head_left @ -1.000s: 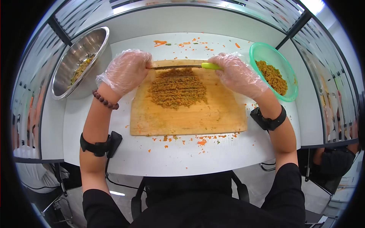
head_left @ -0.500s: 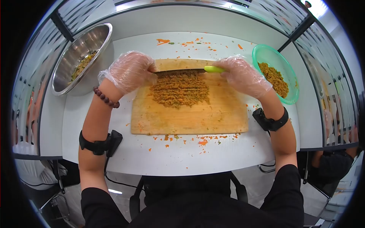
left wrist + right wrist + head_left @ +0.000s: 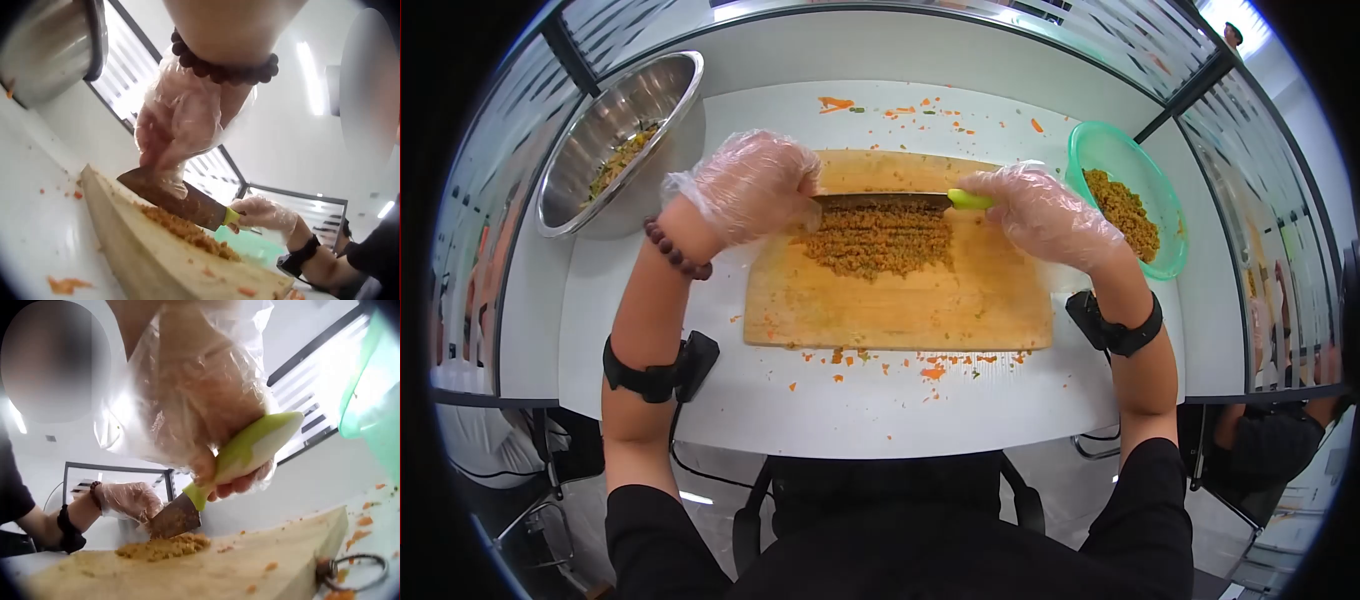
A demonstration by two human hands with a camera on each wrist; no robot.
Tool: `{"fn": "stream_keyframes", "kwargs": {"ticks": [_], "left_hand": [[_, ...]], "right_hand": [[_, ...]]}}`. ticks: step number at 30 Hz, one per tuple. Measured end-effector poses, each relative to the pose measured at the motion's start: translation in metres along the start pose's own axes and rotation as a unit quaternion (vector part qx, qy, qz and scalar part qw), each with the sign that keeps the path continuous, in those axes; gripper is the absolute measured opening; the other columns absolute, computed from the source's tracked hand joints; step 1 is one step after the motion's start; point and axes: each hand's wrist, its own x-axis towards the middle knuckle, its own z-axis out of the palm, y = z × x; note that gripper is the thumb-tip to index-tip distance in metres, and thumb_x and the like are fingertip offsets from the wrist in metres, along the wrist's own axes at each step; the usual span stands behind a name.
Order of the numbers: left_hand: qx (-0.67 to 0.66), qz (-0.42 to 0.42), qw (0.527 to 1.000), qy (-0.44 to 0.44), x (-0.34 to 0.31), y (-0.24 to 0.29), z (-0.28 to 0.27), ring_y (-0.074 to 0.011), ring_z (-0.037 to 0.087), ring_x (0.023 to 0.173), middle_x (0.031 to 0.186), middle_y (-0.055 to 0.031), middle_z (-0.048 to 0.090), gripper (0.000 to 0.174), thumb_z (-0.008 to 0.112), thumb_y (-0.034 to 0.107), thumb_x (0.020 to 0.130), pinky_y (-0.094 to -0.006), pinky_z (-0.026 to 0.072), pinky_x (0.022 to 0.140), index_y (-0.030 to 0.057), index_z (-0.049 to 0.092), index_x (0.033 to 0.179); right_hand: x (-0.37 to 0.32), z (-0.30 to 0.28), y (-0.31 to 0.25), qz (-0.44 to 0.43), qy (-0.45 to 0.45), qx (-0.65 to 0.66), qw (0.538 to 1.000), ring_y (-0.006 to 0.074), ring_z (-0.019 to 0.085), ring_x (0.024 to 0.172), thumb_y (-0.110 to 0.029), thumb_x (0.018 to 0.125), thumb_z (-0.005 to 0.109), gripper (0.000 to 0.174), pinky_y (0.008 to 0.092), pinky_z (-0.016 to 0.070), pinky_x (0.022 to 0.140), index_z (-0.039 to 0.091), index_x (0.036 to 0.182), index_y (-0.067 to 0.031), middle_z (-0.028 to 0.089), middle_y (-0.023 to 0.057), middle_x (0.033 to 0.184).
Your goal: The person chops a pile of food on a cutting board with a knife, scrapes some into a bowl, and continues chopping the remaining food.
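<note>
A wide knife [image 3: 880, 201] lies across the far part of a flattened mound of minced food [image 3: 878, 242] on a wooden board [image 3: 900, 315]. The gloved right hand [image 3: 1048, 215] grips its green and white handle [image 3: 250, 449]. At the blade's other end, the gloved left hand [image 3: 755, 188] pinches the tip part between thumb and fingers, as the left wrist view shows at the blade [image 3: 178, 200]. Several parallel ridges run across the mince. The blade stands on edge, its lower edge at the mince.
A steel bowl [image 3: 565, 190] with chopped food is at the back left. On the right stands a green basin [image 3: 1170, 225] holding more mince [image 3: 1122, 215]. Orange scraps [image 3: 933, 373] lie on the white table [image 3: 850, 415] before and behind the board. Partitions stand around the table.
Both hands and the knife have moved a little nearer the body, from the board's far edge onto the far part of the mince. Both grips stay the same.
</note>
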Motion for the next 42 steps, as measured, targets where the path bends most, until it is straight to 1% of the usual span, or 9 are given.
{"fn": "stream_keyframes", "kwargs": {"ticks": [3, 9, 12, 16, 19, 26, 35, 38, 42], "left_hand": [[-0.035, 0.052, 0.998, 0.019, -0.007, -0.001, -0.016, -0.0379, 0.066, 0.077, 0.078, -0.0202, 0.067, 0.012, 0.073, 0.014, 0.077, -0.0434, 0.0532, 0.074, 0.0028, 0.07, 0.08], [0.026, 0.029, 0.999, 0.024, 0.0, -0.009, -0.001, -0.0347, 0.066, 0.077, 0.075, -0.0174, 0.066, 0.008, 0.072, 0.011, 0.079, -0.0431, 0.0531, 0.076, 0.0029, 0.07, 0.079], [0.041, 0.026, 0.998, 0.031, -0.004, -0.005, -0.011, -0.0361, 0.065, 0.08, 0.078, -0.0172, 0.066, 0.009, 0.072, 0.012, 0.079, -0.0433, 0.0529, 0.077, 0.003, 0.069, 0.079], [-0.006, 0.043, 0.998, 0.039, 0.0, -0.009, -0.002, -0.0378, 0.064, 0.079, 0.078, -0.0191, 0.066, 0.01, 0.072, 0.012, 0.078, -0.043, 0.0528, 0.073, 0.0021, 0.069, 0.08], [0.005, 0.056, 0.998, 0.04, -0.004, -0.007, -0.008, -0.0365, 0.065, 0.078, 0.078, -0.0187, 0.066, 0.008, 0.072, 0.009, 0.078, -0.0419, 0.0527, 0.072, 0.0022, 0.069, 0.079], [0.006, 0.047, 0.987, 0.151, 0.009, -0.021, 0.007, -0.0343, 0.065, 0.079, 0.08, -0.0161, 0.066, 0.008, 0.07, 0.006, 0.079, -0.0412, 0.0525, 0.073, 0.002, 0.07, 0.085], [-0.079, -0.035, 0.996, -0.027, 0.006, -0.004, -0.001, -0.0353, 0.066, 0.074, 0.08, -0.0211, 0.067, 0.014, 0.074, 0.007, 0.075, -0.0387, 0.0543, 0.071, -0.0015, 0.072, 0.087], [-0.059, 0.032, 0.998, 0.006, 0.001, -0.011, 0.004, -0.0348, 0.066, 0.074, 0.08, -0.0212, 0.067, 0.016, 0.075, 0.006, 0.074, -0.0374, 0.0546, 0.071, -0.0014, 0.072, 0.088], [-0.08, 0.002, 0.996, -0.042, -0.005, -0.003, -0.008, -0.0348, 0.066, 0.074, 0.079, -0.0213, 0.067, 0.014, 0.075, 0.004, 0.074, -0.0381, 0.0542, 0.071, -0.0018, 0.071, 0.086]], "right_hand": [[0.008, -0.019, -0.01, 0.032, -0.078, 0.07, 0.994, 0.0361, 0.064, 0.101, 0.008, 0.083, 0.059, 0.045, 0.0416, 0.051, 0.093, 0.066, 0.126, -0.0061, 0.07, 0.0193, 0.108], [0.006, 0.018, 0.002, -0.069, 0.055, -0.007, 0.996, 0.0356, 0.068, 0.09, 0.014, 0.079, 0.053, 0.049, 0.0407, 0.0544, 0.082, 0.067, 0.122, -0.0031, 0.071, 0.0227, 0.101], [0.013, -0.016, -0.016, 0.065, -0.082, 0.075, 0.992, 0.037, 0.067, 0.091, 0.013, 0.08, 0.056, 0.048, 0.0404, 0.0539, 0.082, 0.067, 0.123, -0.0041, 0.069, 0.024, 0.101], [0.011, 0.01, 0.004, -0.062, 0.005, 0.007, 0.998, 0.0335, 0.069, 0.087, 0.011, 0.082, 0.056, 0.045, 0.0384, 0.0544, 0.079, 0.067, 0.123, -0.0033, 0.069, 0.0263, 0.099], [0.011, -0.008, -0.005, -0.016, -0.03, 0.042, 0.999, 0.0338, 0.069, 0.087, 0.01, 0.083, 0.056, 0.043, 0.0386, 0.0545, 0.079, 0.067, 0.123, -0.0033, 0.07, 0.0256, 0.1], [0.016, -0.002, -0.006, 0.006, 0.078, 0.02, 0.997, 0.038, 0.066, 0.098, 0.003, 0.086, 0.062, 0.036, 0.0396, 0.054, 0.087, 0.067, 0.121, -0.0024, 0.069, 0.0216, 0.11], [0.013, -0.002, 0.002, 0.018, 0.004, 0.002, 1.0, 0.0382, 0.062, 0.103, 0.001, 0.086, 0.064, 0.032, 0.0437, 0.0487, 0.093, 0.068, 0.117, -0.0023, 0.069, 0.0196, 0.109], [0.01, -0.009, -0.003, -0.001, -0.024, 0.017, 1.0, 0.0386, 0.062, 0.101, 0.0, 0.086, 0.064, 0.031, 0.0434, 0.0489, 0.092, 0.068, 0.117, -0.0015, 0.07, 0.0194, 0.106], [0.007, -0.02, -0.016, 0.025, -0.046, 0.007, 0.999, 0.0382, 0.062, 0.1, -0.001, 0.087, 0.064, 0.031, 0.043, 0.0488, 0.09, 0.068, 0.117, -0.0017, 0.069, 0.0193, 0.105]]}}
